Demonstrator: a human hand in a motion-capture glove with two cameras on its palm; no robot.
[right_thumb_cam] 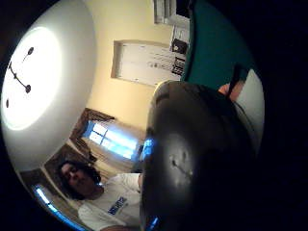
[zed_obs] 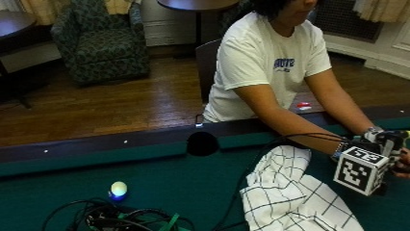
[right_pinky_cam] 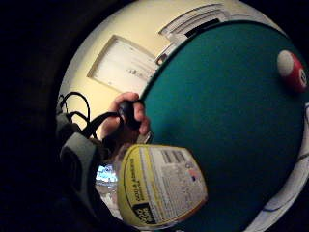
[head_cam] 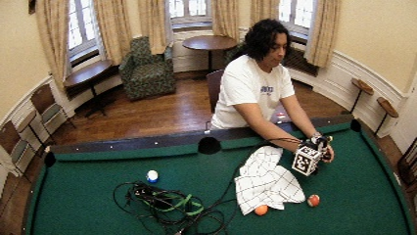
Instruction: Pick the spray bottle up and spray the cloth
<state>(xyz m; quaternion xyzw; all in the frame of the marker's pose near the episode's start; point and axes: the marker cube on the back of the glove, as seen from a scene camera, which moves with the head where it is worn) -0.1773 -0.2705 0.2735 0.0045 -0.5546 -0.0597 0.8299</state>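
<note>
The spray bottle (right_pinky_cam: 161, 186) is gripped in the gloved right hand (head_cam: 314, 155), label close against the palm; the checked cloth (head_cam: 266, 181) lies on the felt at about eight o'clock from it, just beside

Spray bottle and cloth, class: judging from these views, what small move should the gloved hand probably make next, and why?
Probably turn the nozzle toward the checked cloth. The gloved right hand appears to have its grip on the spray bottle above the green felt, beside the cloth rather than over it, and no spraying shows.
</note>
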